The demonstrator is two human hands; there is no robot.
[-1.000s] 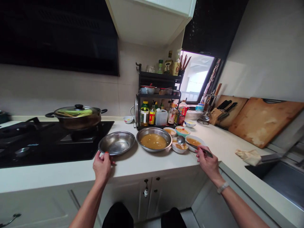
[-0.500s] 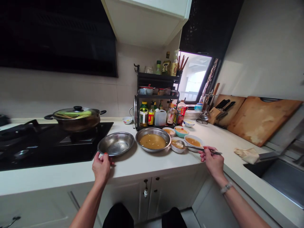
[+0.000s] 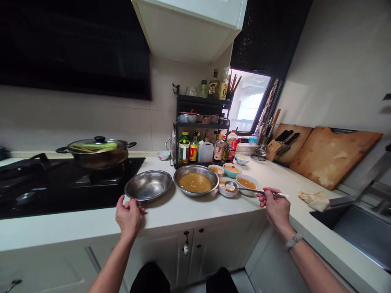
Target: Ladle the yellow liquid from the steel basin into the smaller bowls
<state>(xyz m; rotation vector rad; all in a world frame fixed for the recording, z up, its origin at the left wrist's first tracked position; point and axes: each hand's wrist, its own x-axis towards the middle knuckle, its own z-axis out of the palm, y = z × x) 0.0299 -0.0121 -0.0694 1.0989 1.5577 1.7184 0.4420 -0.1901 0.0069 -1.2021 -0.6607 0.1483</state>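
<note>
My left hand (image 3: 128,217) pinches the near rim of a shallow steel dish (image 3: 160,181), which holds no food and stands beside the stove. In my right hand (image 3: 277,206) is the handle of a metal ladle (image 3: 252,190). Its round head is over a small white bowl (image 3: 227,192); whether it touches the contents is unclear. Between the dish and that bowl stands a steel basin (image 3: 197,193) of brownish broth (image 3: 195,182) with pale bits. A second white bowl (image 3: 248,183) of orange-brown liquid sits right of the ladle head, partly behind the handle.
A lidded pan (image 3: 99,156) with green vegetables stands on the black stove (image 3: 64,203). Behind the basin is a black rack (image 3: 203,124) of bottles. A turquoise bowl (image 3: 232,174), knife block (image 3: 276,148), cutting boards (image 3: 332,152), cloth (image 3: 314,200) and sink (image 3: 363,232) are rightward.
The ladle head has shifted slightly over the small white bowl, and its scoop shows more clearly. My left hand still grips the dish rim. The view has turned slightly.
</note>
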